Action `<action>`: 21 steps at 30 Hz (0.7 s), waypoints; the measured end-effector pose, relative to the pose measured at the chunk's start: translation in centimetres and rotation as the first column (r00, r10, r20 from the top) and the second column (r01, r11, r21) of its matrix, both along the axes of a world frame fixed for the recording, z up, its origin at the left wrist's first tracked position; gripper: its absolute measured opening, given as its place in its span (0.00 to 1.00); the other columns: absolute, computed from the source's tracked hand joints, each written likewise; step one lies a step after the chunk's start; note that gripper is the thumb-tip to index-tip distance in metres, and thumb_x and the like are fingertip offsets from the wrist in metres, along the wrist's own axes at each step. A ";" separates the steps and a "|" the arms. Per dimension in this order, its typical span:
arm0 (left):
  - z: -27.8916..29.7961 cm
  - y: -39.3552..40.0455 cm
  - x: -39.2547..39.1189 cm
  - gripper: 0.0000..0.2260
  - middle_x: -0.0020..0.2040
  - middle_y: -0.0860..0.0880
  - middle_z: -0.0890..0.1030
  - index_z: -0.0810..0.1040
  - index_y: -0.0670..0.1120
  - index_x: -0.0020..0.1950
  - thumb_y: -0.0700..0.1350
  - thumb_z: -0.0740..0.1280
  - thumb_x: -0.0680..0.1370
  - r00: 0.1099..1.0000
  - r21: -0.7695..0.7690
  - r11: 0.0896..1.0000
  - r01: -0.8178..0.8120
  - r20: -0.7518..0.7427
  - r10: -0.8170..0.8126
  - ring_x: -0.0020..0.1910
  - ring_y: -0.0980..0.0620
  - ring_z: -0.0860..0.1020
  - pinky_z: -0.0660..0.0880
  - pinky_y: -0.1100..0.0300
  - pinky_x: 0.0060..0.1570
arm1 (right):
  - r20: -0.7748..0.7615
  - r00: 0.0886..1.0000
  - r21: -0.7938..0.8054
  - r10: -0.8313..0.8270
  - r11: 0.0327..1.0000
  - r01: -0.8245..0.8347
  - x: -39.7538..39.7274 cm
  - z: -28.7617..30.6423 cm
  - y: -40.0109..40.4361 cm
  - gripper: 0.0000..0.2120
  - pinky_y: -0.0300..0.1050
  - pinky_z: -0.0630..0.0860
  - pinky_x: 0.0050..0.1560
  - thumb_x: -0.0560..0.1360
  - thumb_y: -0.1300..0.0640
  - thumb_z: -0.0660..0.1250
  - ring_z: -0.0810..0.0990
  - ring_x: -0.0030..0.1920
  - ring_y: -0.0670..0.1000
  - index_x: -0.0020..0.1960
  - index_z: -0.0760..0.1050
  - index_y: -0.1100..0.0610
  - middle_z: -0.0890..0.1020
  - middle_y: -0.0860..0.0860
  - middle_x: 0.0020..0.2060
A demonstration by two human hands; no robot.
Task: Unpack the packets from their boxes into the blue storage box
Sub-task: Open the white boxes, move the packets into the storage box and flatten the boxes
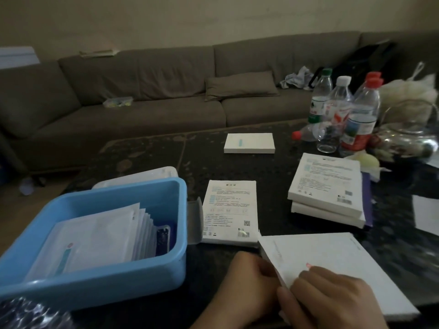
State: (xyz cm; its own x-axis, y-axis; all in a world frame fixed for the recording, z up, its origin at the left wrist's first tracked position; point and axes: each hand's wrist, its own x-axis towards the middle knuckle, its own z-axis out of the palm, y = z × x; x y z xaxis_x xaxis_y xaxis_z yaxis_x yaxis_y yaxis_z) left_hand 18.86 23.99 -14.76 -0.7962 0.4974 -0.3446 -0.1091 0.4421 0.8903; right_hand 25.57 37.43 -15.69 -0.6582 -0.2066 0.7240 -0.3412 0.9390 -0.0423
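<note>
- Left hand and right hand both pinch the near corner of a white box lying on the dark surface.
- Blue storage box, at left, holds a stack of white packets.
- Four more boxes lie beyond.

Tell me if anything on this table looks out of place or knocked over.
One clear plastic bottle with a red cap lies on its side on the dark table, beside the upright bottles. The white box next to the blue plastic storage box has an end flap hanging open. Nothing looks spilled.
</note>
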 end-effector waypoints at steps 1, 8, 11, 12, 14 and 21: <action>0.1 0.1 0.1 0.10 0.41 0.48 0.86 0.85 0.44 0.44 0.47 0.70 0.68 0.999 -0.024 1.000 -0.010 -0.031 0.009 0.43 0.58 0.84 0.80 0.56 0.52 | -0.015 1.000 0.006 -0.001 1.000 0.001 0.0 -0.2 0.0 0.27 0.34 0.67 0.22 0.80 0.46 0.54 0.71 0.21 0.46 0.23 0.68 0.52 0.71 0.46 0.21; -0.2 0.3 0.1 0.11 0.42 0.46 0.86 0.86 0.44 0.46 0.46 0.70 0.66 1.000 0.036 0.999 0.006 -0.001 -0.006 0.46 0.54 0.84 0.80 0.53 0.53 | -0.047 0.999 0.007 -0.006 1.000 0.006 0.1 -0.4 0.2 0.27 0.35 0.67 0.22 0.80 0.46 0.55 0.70 0.22 0.46 0.23 0.68 0.53 0.71 0.46 0.21; 0.2 -0.1 0.2 0.09 0.41 0.43 0.86 0.84 0.41 0.45 0.46 0.71 0.71 0.999 0.089 0.996 0.002 0.046 -0.006 0.40 0.52 0.84 0.80 0.55 0.45 | -0.056 0.998 -0.032 -0.019 0.999 0.017 0.0 -0.3 0.3 0.26 0.39 0.66 0.22 0.79 0.46 0.57 0.70 0.22 0.46 0.24 0.68 0.53 0.70 0.47 0.22; 0.5 -0.4 0.3 0.08 0.38 0.44 0.85 0.83 0.42 0.44 0.47 0.70 0.74 0.997 0.113 0.994 0.008 0.072 -0.017 0.34 0.52 0.82 0.79 0.57 0.38 | -0.047 0.999 -0.052 -0.019 0.999 0.016 0.1 -0.2 0.3 0.26 0.39 0.66 0.24 0.79 0.46 0.57 0.70 0.22 0.46 0.24 0.68 0.53 0.70 0.46 0.22; 1.2 -1.3 0.4 0.05 0.34 0.48 0.83 0.81 0.47 0.45 0.46 0.67 0.78 0.992 0.148 0.989 0.014 0.123 -0.033 0.27 0.53 0.77 0.72 0.63 0.26 | -0.028 0.999 -0.099 -0.023 0.995 0.020 0.3 -0.1 0.4 0.26 0.38 0.65 0.27 0.79 0.44 0.56 0.69 0.23 0.45 0.24 0.69 0.52 0.70 0.45 0.22; 5.3 -6.4 2.0 0.08 0.47 0.51 0.86 0.82 0.50 0.52 0.41 0.64 0.79 0.995 0.249 0.968 -0.029 0.102 0.003 0.47 0.48 0.84 0.81 0.57 0.41 | 0.053 0.998 -0.138 -0.038 0.989 0.045 0.7 -0.3 0.9 0.26 0.39 0.65 0.29 0.78 0.41 0.55 0.69 0.25 0.45 0.24 0.69 0.51 0.69 0.44 0.23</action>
